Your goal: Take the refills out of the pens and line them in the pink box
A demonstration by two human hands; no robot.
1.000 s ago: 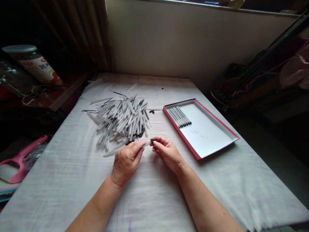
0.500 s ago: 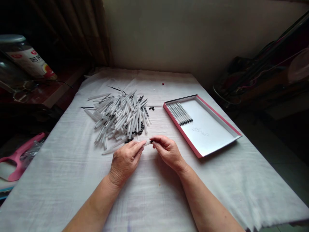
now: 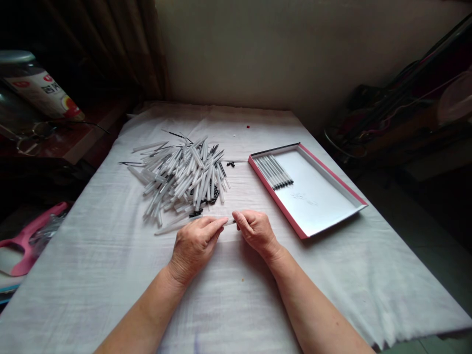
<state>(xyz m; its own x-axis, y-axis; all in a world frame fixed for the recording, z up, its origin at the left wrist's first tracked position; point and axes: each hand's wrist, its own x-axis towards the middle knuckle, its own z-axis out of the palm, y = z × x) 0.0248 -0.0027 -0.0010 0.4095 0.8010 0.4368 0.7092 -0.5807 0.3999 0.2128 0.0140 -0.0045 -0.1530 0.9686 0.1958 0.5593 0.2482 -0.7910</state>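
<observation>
Between my two hands a thin translucent pen [image 3: 230, 222] is held crosswise above the cloth, with a dark tip at its right end. My left hand [image 3: 197, 243] is closed on its barrel, which the fingers mostly cover. My right hand [image 3: 256, 231] is closed at the dark end, thumb on top and fingers curled under. Just beyond my left hand lies a heap of translucent pen barrels [image 3: 180, 177] mixed with dark refills. Small black plugs [image 3: 196, 213] lie at the heap's near edge.
Right of the heap, a shallow red-edged box lid [image 3: 324, 216] holds a row of pens [image 3: 273, 172] with black ends. A few black pieces [image 3: 230, 164] lie between heap and lid. A jar [image 3: 40, 88] and pink-handled scissors [image 3: 31, 241] are at the left.
My right thumb has risen on top of the pen's dark end and the fingers have curled in. My left hand keeps its hold on the barrel, almost unmoved.
</observation>
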